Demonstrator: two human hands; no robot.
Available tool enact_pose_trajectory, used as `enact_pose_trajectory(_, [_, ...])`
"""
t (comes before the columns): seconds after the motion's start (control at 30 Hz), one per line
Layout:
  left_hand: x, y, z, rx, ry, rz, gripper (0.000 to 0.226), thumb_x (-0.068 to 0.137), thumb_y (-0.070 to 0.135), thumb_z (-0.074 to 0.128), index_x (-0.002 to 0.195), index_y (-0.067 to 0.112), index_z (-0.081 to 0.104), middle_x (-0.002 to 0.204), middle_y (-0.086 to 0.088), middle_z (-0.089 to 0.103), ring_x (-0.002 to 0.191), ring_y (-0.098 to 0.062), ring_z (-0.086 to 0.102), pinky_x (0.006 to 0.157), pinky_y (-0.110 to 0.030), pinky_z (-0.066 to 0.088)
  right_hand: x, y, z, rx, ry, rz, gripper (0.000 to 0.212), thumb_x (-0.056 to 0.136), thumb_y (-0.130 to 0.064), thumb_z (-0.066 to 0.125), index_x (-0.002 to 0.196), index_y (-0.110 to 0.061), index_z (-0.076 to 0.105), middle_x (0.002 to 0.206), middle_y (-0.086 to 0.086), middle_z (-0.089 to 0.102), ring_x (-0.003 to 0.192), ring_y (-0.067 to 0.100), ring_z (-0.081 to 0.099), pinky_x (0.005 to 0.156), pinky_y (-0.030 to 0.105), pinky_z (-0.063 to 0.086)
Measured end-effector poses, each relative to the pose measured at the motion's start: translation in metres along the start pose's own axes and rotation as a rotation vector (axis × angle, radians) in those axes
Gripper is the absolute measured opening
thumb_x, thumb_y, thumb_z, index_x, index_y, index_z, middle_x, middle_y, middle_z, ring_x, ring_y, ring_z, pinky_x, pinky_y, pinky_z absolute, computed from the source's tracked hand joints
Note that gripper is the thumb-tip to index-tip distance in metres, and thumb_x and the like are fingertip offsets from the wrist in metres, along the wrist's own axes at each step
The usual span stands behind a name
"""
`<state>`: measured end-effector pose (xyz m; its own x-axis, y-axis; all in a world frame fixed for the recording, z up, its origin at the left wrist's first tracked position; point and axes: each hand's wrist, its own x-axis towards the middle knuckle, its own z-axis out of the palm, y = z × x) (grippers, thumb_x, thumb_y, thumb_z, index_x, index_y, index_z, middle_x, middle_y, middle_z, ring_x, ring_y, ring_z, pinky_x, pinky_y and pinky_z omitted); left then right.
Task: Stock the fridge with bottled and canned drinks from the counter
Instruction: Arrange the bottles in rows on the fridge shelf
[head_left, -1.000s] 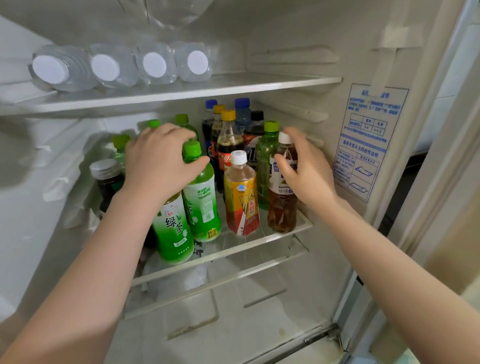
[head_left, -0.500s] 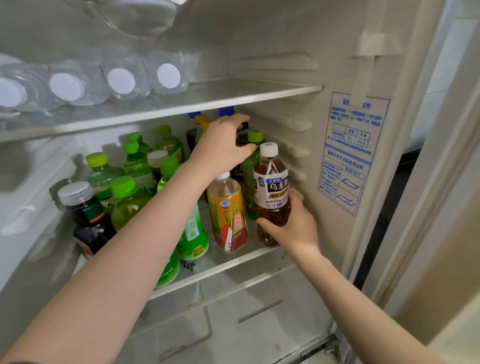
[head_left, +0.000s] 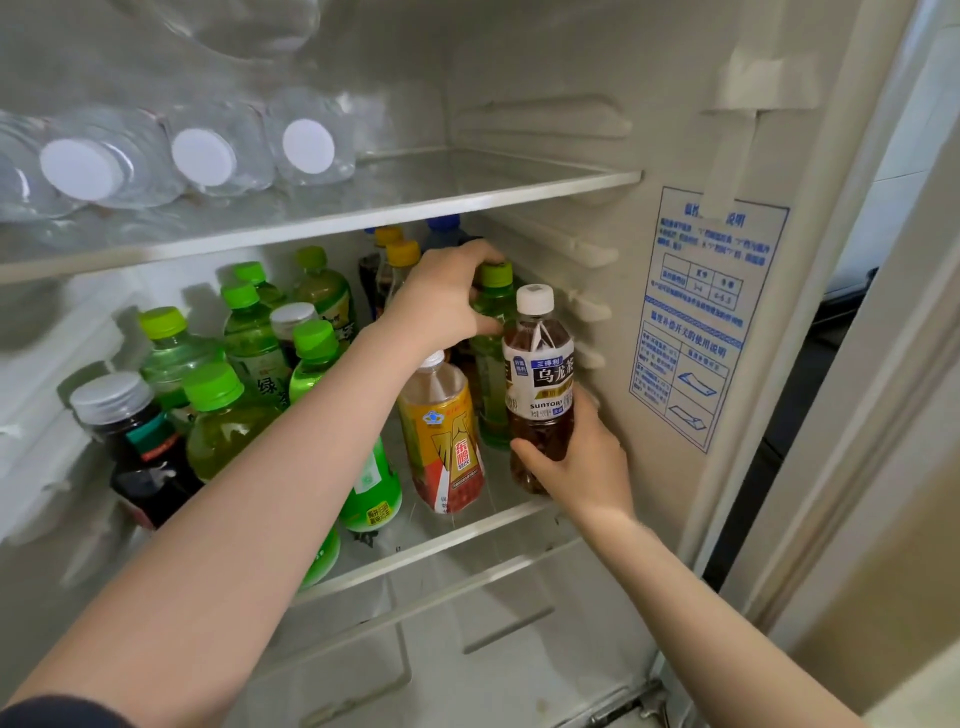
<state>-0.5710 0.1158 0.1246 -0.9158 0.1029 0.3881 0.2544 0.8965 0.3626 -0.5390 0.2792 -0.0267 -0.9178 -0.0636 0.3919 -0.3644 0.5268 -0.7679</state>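
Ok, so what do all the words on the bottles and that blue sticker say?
"SUNTORY": tea bottle, held by the right hand.
"乌龙茶": same tea bottle.
"绿": green bottle.
"东鹏": yellow bottle.
Blue sticker: print too blurred to read.
Other labels: too small or hidden.

**Your bottle count, by cap**

You have seven green-capped bottles (head_left: 213, 387) spread from centre left to centre. Two silver-capped bottles (head_left: 111, 397) stand at centre left. Upper centre holds two yellow-capped bottles (head_left: 402, 253) and one blue-capped bottle (head_left: 444, 224). Two white-capped drink bottles (head_left: 540, 374) stand at centre right. Upper left, three water bottles (head_left: 203, 157) show caps.
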Motion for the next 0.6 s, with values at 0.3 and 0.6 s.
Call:
enact_pose_trajectory(0.3, [0.003, -0.001, -0.005, -0.011, -0.033, -0.005, 0.068, 0.066, 0.017, 0.085, 0.124, 0.02, 0.051, 0.119, -0.003, 0.058, 0.096, -0.019, 0.063, 0.082, -0.037, 0.056, 0.002, 0.001, 0.005, -0.004, 0.03, 0.007, 0.082, 0.07, -0.041, 0.076, 0.138, -0.023, 0.035, 0.131, -0.004, 0.056, 0.118, 0.018, 0.055, 0.093, 0.031, 0.044])
enact_pose_trajectory(0.6, [-0.031, 0.0, -0.012, -0.035, 0.186, 0.007, 0.052, 0.086, 0.017, 0.066, 0.135, 0.017, 0.048, 0.127, -0.007, 0.058, 0.11, -0.019, 0.059, 0.093, -0.033, 0.05, -0.001, 0.0, 0.005, -0.006, 0.025, -0.004, 0.08, 0.072, -0.043, 0.074, 0.139, -0.026, 0.034, 0.131, -0.007, 0.056, 0.118, 0.017, 0.055, 0.092, 0.029, 0.043])
